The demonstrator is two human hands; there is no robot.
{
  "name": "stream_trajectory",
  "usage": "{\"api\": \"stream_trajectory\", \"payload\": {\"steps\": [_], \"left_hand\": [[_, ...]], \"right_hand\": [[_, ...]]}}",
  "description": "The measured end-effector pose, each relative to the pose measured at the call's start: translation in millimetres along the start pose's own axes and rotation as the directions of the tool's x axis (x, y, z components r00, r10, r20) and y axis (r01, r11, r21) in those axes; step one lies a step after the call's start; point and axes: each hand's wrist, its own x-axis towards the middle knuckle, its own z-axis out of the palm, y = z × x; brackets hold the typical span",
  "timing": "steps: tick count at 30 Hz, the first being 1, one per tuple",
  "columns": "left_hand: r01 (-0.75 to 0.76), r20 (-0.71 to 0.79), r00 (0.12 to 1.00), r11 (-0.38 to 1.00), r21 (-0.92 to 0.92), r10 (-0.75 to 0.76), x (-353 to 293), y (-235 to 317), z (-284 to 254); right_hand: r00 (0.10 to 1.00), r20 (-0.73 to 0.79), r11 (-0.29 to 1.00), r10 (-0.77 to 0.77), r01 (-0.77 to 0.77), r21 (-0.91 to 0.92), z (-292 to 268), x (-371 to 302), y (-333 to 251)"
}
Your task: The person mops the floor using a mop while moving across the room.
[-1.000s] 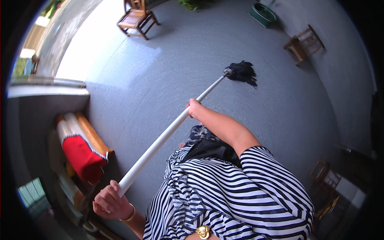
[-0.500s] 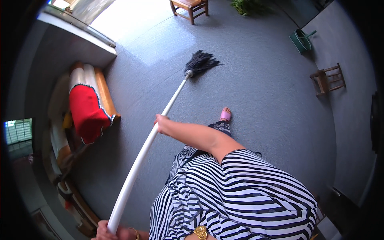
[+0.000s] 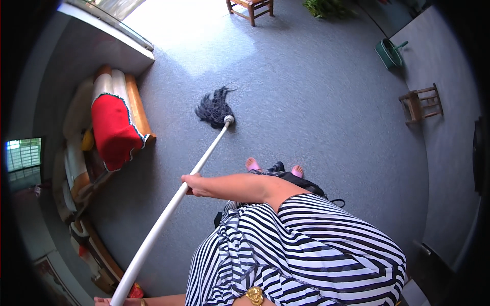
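Observation:
A mop with a long white handle [image 3: 159, 224] slants from the lower left toward the middle of the floor. Its dark stringy head [image 3: 214, 106] lies on the grey floor with the strands fanned to the far left. My right hand [image 3: 192, 184] is wrapped round the handle about midway, its arm reaching across in front of my striped top. At the lower edge, my left hand [image 3: 103, 301] grips the handle's upper end; most of that hand is cut off by the frame.
A wooden sofa with a red cloth [image 3: 113, 130] stands on the left. On the right are a small wooden chair [image 3: 421, 104] by the wall and a green bucket-like container [image 3: 389, 54]. A wooden stool [image 3: 250, 9] and green leaves [image 3: 326, 8] are at the far side.
The mop head has swept left and nearer to me, its strands now trailing the other way. Both hands have shifted left and lower. Two feet now show side by side instead of one.

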Motion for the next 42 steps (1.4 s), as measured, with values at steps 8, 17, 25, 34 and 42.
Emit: {"api": "stream_trajectory", "payload": {"steps": [8,17,25,34,42], "left_hand": [[0.283,-0.004,0.959,0.951,0.123,-0.285,-39.7,10.3,39.7],[0.278,0.287,0.928,0.955,-0.105,-0.238,-117.9,4.5,94.3],[0.766,0.723,0.637,0.328,-0.553,-0.267,-202.7,58.5,178.3],[0.825,0.856,0.483,0.233,-0.515,0.184,-276.0,134.1,229.3],[0.996,0.976,0.076,0.021,-0.082,0.203,-323.8,190.9,241.9]], "right_hand": [[0.966,-0.189,0.976,-0.174,0.195,0.095,-63.2,-2.4,-50.4],[0.864,-0.389,0.868,-0.321,0.432,0.245,-211.2,-28.1,-128.2],[0.745,-0.579,0.696,-0.331,0.607,0.383,-376.7,-80.6,-160.7],[0.644,-0.692,0.386,-0.325,0.759,0.525,-524.7,-142.9,-99.3],[0.635,-0.748,0.181,-0.192,0.772,0.609,-583.4,-169.2,-6.9]]}}
